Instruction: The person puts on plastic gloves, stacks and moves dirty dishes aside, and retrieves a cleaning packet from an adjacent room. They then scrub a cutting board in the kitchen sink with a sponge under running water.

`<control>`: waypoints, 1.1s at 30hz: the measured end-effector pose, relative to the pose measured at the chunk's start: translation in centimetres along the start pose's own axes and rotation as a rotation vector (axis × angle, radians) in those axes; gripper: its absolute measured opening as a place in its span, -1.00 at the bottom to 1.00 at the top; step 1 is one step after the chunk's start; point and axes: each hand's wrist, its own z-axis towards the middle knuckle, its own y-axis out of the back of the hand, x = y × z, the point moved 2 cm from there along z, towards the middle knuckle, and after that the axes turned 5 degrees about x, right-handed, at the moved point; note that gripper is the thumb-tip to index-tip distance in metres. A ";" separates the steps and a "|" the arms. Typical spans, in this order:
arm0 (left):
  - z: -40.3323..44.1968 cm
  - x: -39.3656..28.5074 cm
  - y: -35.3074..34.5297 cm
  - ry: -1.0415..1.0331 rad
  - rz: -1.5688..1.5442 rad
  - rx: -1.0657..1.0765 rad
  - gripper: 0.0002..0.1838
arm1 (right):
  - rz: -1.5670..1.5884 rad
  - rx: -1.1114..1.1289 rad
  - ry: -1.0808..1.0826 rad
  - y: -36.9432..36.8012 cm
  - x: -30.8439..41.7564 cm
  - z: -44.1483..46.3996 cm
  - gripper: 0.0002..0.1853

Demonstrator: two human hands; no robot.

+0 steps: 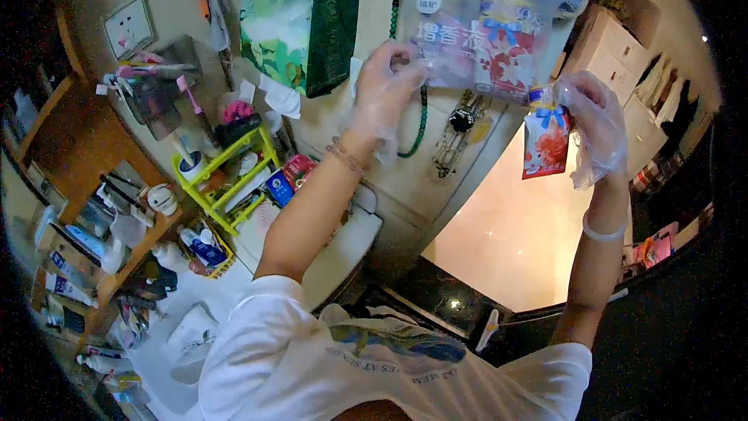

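My left hand (387,87), in a clear plastic glove, has its fingers closed at the left edge of a clear zip bag (444,39) with printed lettering. Inside the bag a red and white packet (506,54) shows. To the right, my right hand (594,121), gloved as well, grips a small red and white sachet (546,144) by its upper right side. The sachet hangs upright just below the bag's lower right corner.
A green box (296,23) stands left of the bag. Green beads (421,121) and a chain watch (461,118) hang below it. A yellow-green rack (226,187), a washbasin (183,351) and shelves of bottles lie to the left. White drawers (619,51) stand far right.
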 end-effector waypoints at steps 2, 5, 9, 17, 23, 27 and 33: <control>-0.5 0.2 0.3 -0.198 0.087 -0.152 -0.75 | 0.000 0.009 -0.001 -0.5 0.3 -0.3 -0.82; -1.5 -0.7 0.7 -0.268 0.071 -0.215 -0.78 | -0.023 -0.003 -0.036 -1.0 0.5 -0.7 -0.82; -2.0 -1.6 1.7 -0.401 0.186 -0.262 -0.86 | -0.122 0.002 -0.051 -1.8 1.4 -0.7 -0.83; -2.6 -2.1 2.7 -0.376 0.074 -0.179 -0.91 | -0.116 -0.007 -0.066 -3.1 1.3 -1.3 -0.80; -2.3 -1.0 2.4 -0.357 0.102 -0.135 -0.91 | -0.169 0.002 -0.088 -3.3 1.6 -2.6 -0.80; -3.1 -0.5 1.7 -0.452 0.223 -0.279 -0.83 | -0.244 -0.082 -0.152 -2.0 2.0 -3.8 -0.81; -7.9 -1.9 -2.5 -0.615 0.205 0.150 -0.61 | -0.173 -0.138 -0.242 -0.7 -0.8 -5.8 -0.80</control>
